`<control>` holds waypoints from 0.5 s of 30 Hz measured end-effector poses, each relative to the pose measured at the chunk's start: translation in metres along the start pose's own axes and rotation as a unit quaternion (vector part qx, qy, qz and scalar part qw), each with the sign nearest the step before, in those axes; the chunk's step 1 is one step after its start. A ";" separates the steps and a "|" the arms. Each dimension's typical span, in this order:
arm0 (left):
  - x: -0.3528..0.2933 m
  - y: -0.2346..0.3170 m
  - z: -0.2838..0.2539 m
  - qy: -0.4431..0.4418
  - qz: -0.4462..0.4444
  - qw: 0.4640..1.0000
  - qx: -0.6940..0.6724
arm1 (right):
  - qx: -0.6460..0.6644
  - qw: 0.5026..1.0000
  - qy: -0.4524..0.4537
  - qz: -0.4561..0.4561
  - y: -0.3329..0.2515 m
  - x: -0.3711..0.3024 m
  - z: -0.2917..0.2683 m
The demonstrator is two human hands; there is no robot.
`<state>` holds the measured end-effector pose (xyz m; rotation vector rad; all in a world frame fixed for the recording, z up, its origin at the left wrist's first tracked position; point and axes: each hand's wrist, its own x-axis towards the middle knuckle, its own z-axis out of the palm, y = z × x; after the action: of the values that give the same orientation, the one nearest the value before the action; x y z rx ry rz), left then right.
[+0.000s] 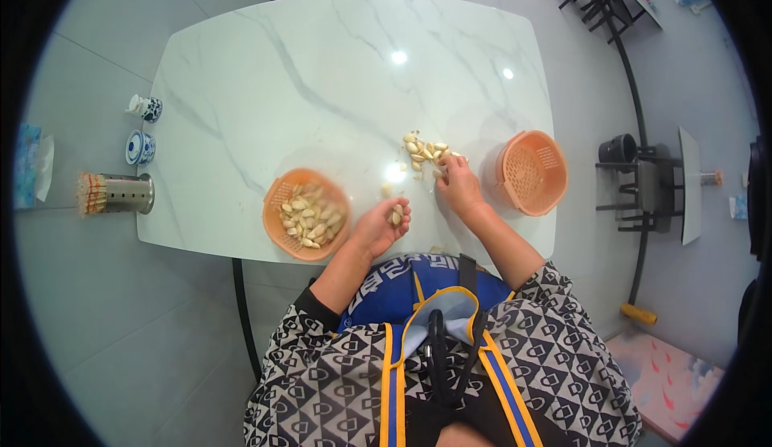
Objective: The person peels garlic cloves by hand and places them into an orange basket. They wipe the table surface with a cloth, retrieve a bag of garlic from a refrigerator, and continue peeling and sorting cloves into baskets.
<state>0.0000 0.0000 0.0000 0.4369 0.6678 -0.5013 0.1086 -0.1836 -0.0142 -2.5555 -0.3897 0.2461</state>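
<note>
The left hand (381,226) curls its fingers round a garlic clove (397,216) while the right hand (460,188) reaches the edge of a loose garlic pile (418,149), its grasp impossible to tell, between an orange basket (273,206) of garlic at left and another basket (527,175) at right, on a white table (338,77).

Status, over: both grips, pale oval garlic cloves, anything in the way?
Left grip curled around a clove. Right grip at loose clove pile; hold unclear. Round orange perforated plastic basket of cloves left of left grip. No obstruction visible.
</note>
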 end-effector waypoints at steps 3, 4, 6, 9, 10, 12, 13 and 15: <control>0.019 -0.002 0.014 -0.004 0.006 1.000 0.000 | -0.019 1.000 0.016 -0.018 0.017 0.010 -0.009; 0.020 -0.001 0.016 0.000 0.010 1.000 0.005 | -0.017 0.999 0.017 -0.023 0.018 0.010 -0.008; 0.019 -0.001 0.014 0.011 0.013 1.000 0.008 | -0.016 1.000 0.006 -0.019 0.019 0.004 -0.007; 0.022 -0.012 0.007 0.016 0.007 1.000 -0.009 | -0.040 0.999 -0.019 0.001 0.022 -0.015 -0.009; 0.023 -0.014 0.003 0.013 0.007 1.000 -0.018 | -0.052 0.998 -0.019 0.002 0.021 -0.019 -0.008; 0.027 -0.017 -0.002 -0.012 0.016 0.999 -0.026 | -0.065 0.998 -0.015 0.000 0.019 -0.023 -0.010; 0.028 -0.017 -0.003 -0.009 -0.007 0.999 -0.050 | -0.068 0.998 -0.018 -0.002 0.017 -0.024 -0.012; 0.032 -0.014 -0.004 -0.003 -0.037 0.997 -0.066 | -0.053 0.998 -0.024 0.002 0.013 -0.025 -0.017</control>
<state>0.0116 -0.0179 -0.0275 0.2879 0.7077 -0.5246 0.0917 -0.2102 -0.0044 -2.6578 -0.4267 0.2954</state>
